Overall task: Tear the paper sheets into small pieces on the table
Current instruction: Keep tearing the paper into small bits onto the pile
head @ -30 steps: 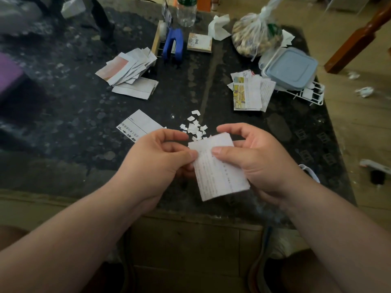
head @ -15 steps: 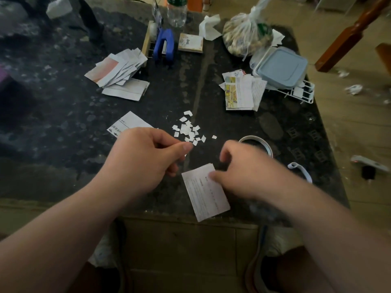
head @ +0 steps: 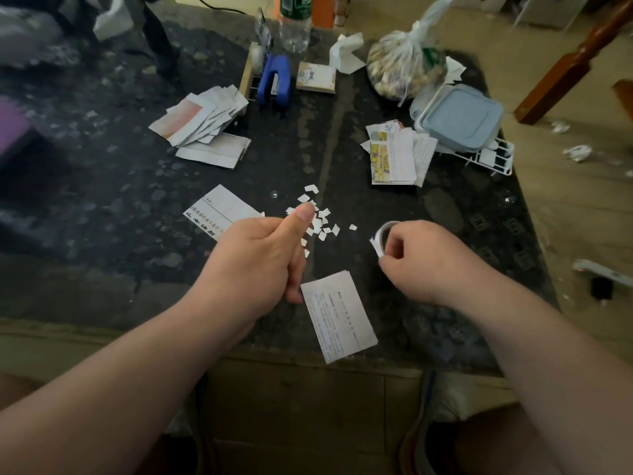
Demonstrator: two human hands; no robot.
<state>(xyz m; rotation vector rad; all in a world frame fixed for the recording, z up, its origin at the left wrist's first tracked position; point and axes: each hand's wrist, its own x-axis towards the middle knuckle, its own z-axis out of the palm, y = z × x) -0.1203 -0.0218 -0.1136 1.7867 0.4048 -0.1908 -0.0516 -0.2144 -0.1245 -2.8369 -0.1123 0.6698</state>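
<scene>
A printed paper sheet (head: 339,317) lies flat near the front edge of the dark stone table (head: 102,207), between my two hands. My left hand (head: 253,265) hovers just left of it, fingers curled and thumb raised, with nothing showing in it. Past the thumb lies a scatter of small torn pieces (head: 322,221). My right hand (head: 424,265) curls round a white ring (head: 385,231) to the right of the sheet, and a white edge sticks out at the fingertips. Another sheet with bold print (head: 222,210) lies partly behind my left hand.
Paper stacks lie at the back left (head: 202,118) and the right (head: 394,156). A blue stapler (head: 274,80), a small notepad (head: 315,77), a bottle (head: 294,25), a tied plastic bag (head: 404,70) and a blue-lidded box (head: 459,118) on a white rack (head: 496,162) stand behind.
Both hands held the sheet up a second ago. It was then laid on the table. My right hand has since left it for the white ring, and my left thumb has lifted.
</scene>
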